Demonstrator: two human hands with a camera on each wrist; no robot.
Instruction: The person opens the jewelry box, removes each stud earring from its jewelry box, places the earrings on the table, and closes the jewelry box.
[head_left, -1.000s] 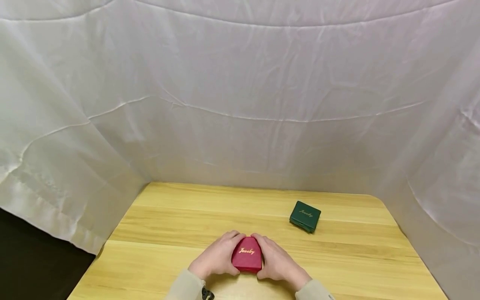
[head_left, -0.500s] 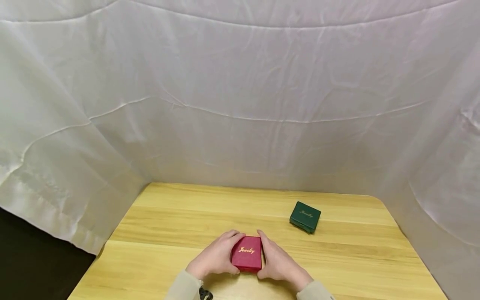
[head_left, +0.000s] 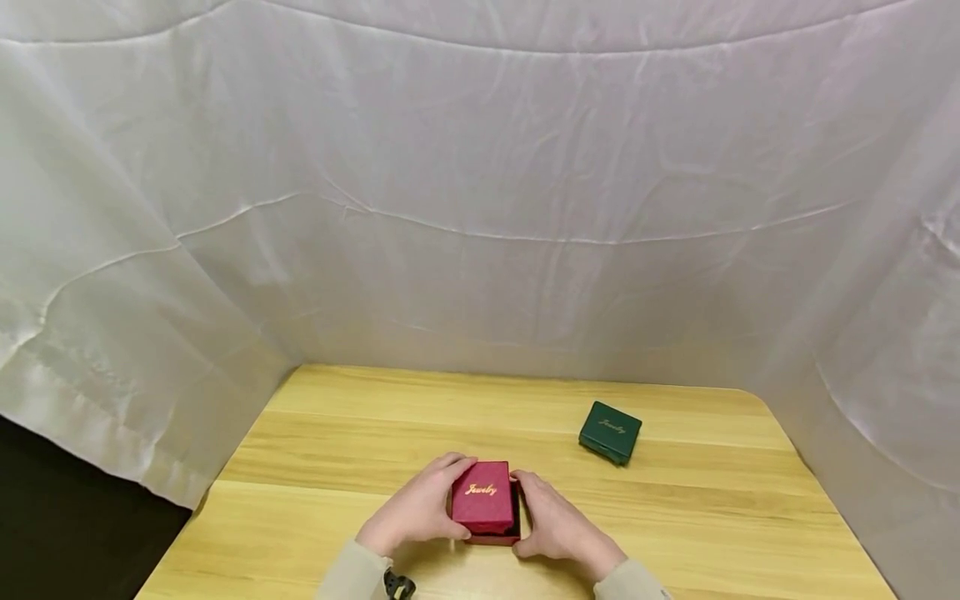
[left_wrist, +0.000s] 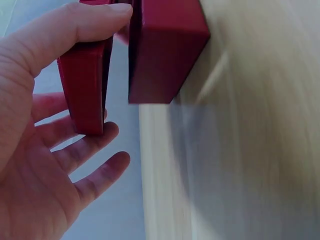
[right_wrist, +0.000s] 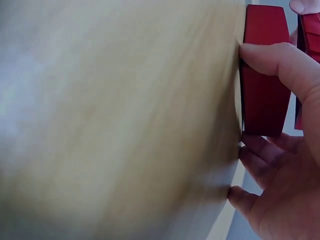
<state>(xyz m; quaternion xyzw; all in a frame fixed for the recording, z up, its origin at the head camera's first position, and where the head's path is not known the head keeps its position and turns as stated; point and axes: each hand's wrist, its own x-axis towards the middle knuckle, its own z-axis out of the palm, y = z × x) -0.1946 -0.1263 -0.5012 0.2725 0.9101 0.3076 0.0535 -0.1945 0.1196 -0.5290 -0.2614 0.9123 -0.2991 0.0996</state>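
A red jewelry box lid (head_left: 482, 493) with gold "Jewelry" lettering is raised off its box base (head_left: 492, 540) and shifted left. My left hand (head_left: 420, 506) holds the lid between thumb and fingers; the left wrist view shows a gap between the lid (left_wrist: 86, 92) and the base (left_wrist: 165, 60). On the table, the base is gripped by my right hand (head_left: 557, 521), its thumb on the near side and its fingers at the far side. A strip of dark interior shows along the base's right; the lid hides most of the inside.
A green jewelry box (head_left: 611, 432), also lettered in gold, sits farther back to the right on the wooden table (head_left: 337, 450). Pale fabric curtains (head_left: 480, 275) enclose the back and both sides of the table.
The red lid, earlier seated on the base, has come up and moved left with my left hand. My right hand stays at the base. The green box has not moved.
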